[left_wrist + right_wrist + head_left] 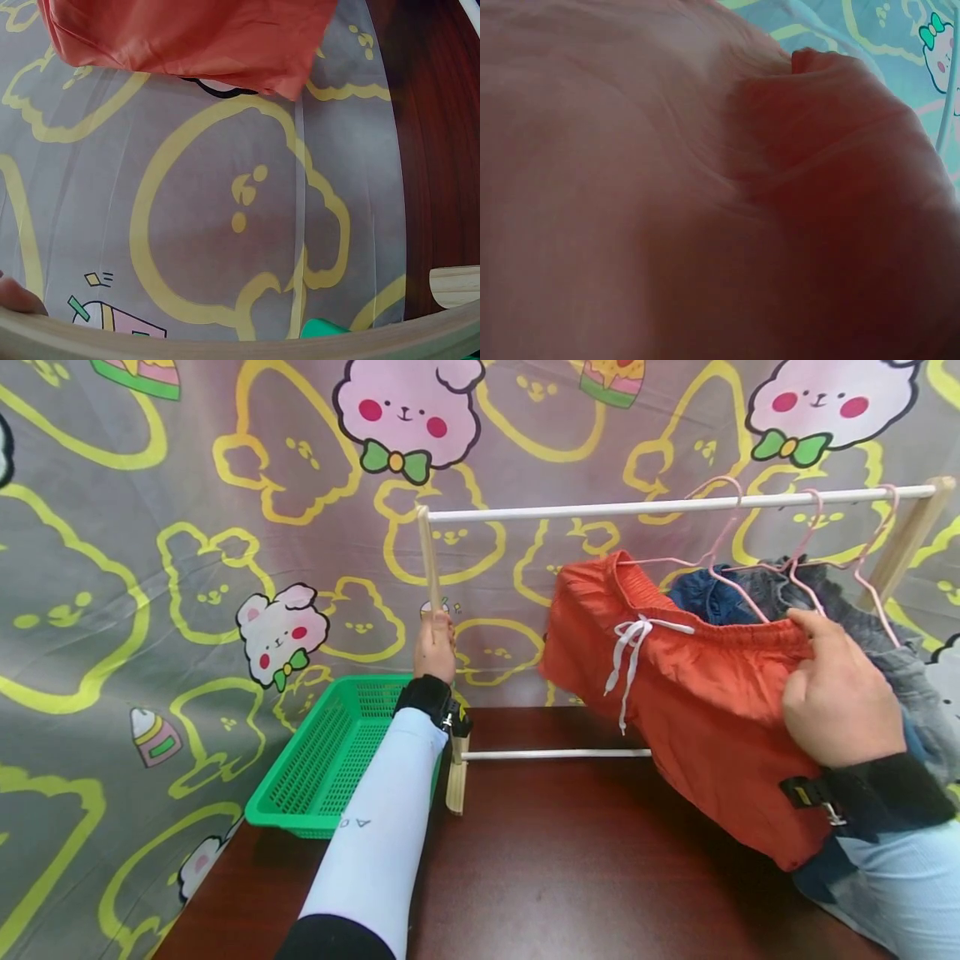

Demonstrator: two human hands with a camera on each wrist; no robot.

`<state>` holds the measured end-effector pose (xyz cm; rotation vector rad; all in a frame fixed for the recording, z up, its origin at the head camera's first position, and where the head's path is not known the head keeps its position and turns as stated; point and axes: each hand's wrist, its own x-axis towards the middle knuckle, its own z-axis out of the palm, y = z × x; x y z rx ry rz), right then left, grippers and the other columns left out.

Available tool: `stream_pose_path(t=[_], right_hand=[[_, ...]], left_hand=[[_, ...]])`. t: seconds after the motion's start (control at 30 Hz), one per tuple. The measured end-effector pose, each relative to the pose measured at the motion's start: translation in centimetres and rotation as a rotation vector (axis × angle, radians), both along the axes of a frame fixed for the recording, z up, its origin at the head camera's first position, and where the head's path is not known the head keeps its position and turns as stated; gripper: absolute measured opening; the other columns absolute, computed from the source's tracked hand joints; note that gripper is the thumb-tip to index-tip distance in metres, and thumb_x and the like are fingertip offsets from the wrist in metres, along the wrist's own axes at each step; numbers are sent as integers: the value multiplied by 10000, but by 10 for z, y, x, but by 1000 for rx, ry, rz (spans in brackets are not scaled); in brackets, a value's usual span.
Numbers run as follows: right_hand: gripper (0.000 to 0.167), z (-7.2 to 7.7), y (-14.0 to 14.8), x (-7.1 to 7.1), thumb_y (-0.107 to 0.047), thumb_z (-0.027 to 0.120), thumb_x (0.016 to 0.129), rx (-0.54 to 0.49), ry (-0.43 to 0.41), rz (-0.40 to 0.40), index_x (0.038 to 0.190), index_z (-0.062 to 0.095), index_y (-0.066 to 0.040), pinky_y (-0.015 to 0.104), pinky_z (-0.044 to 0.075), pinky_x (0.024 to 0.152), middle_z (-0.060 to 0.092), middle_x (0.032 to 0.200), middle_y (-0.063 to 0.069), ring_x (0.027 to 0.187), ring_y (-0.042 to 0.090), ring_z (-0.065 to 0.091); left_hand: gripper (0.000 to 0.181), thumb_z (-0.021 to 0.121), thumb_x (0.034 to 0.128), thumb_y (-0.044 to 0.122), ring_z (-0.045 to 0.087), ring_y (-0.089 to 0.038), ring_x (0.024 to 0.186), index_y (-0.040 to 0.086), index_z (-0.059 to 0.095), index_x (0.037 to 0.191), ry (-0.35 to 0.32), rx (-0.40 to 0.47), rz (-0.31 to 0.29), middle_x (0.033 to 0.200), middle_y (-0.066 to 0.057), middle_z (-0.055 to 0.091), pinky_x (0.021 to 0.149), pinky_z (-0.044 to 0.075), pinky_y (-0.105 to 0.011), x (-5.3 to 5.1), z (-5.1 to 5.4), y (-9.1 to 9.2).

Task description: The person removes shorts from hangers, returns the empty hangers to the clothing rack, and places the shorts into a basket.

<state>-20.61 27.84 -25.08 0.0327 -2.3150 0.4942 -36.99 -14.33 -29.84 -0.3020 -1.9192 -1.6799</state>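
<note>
Orange-red shorts [720, 693] with a white drawstring hang on a pink hanger [731, 578] hooked over the rack's white rail [570, 511]. My right hand [843, 693] pinches their waistband at the right end, thumb and fingers round the cloth. At the rack's left side, my left hand [435, 647] grips the wooden upright [430, 556]. In the left wrist view, the shorts [187, 45] show at the top and a wooden bar [225, 343] crosses the bottom. Cloth of the shorts [817, 172] fills much of the right wrist view.
Blue and grey denim clothes [918, 681] hang on more pink hangers at the right. A green plastic basket [288, 820] stands left of the rack on the dark red table [555, 860]. A lower white bar [555, 754] runs near the tabletop. Patterned cloth [202, 485] hangs behind.
</note>
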Motion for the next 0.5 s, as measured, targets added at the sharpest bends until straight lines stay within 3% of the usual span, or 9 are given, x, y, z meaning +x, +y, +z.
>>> stream_pose_path(t=[0.17, 0.33, 0.5], right_hand=[[616, -4, -3, 2, -29, 334, 929, 6, -18, 15, 1542, 366, -80, 691, 407, 768, 507, 1303, 349, 1023, 545, 509], [631, -7, -5, 2, -42, 365, 944, 1, -105, 28, 1571, 312, -88, 681, 424, 761, 477, 1342, 349, 989, 522, 498], [626, -9, -6, 3, -51, 392, 940, 32, -131, 55, 1562, 332, -104, 540, 427, 608, 490, 1348, 332, 872, 467, 518]], left_hand=[[460, 301, 1097, 456, 418, -162, 710, 39, 495, 1124, -7, -5, -6, 840, -12, 431, 663, 342, -286, 0, 1, 0], [492, 294, 1096, 457, 411, -171, 708, 7, 486, 1145, -12, -9, -16, 838, -20, 423, 658, 339, -288, 1, 1, 0], [506, 292, 1093, 467, 415, -162, 702, 2, 486, 1142, -16, -10, -14, 836, -12, 431, 648, 347, -282, -1, 1, 0]])
